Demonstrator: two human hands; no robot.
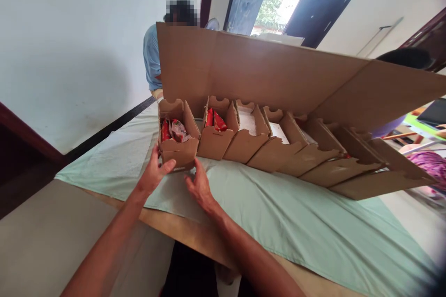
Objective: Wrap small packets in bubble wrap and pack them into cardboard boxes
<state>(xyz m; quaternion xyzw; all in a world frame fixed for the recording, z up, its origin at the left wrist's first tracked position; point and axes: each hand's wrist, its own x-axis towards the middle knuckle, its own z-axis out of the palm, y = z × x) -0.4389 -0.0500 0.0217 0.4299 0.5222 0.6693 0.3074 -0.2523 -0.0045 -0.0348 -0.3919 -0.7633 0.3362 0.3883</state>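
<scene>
A small open-topped cardboard box (179, 154) stands at the left end of a row, set slightly apart from the others. Inside it are a red packet (166, 131) and a pink-and-white packet (179, 130). My left hand (155, 174) grips the box's left side, its thumb pointing across the front. At the lower right corner, my right hand (200, 185) holds the other side with its fingers bent. The neighbouring cardboard box (216, 143) holds red packets (219, 121).
Several more cardboard boxes (278, 158) run to the right on a pale green cloth (258, 195). Behind them rises a tall cardboard panel (265, 69). A person in a blue shirt (152, 58) is beyond its left end. A purple patterned item (427, 169) lies at the far right.
</scene>
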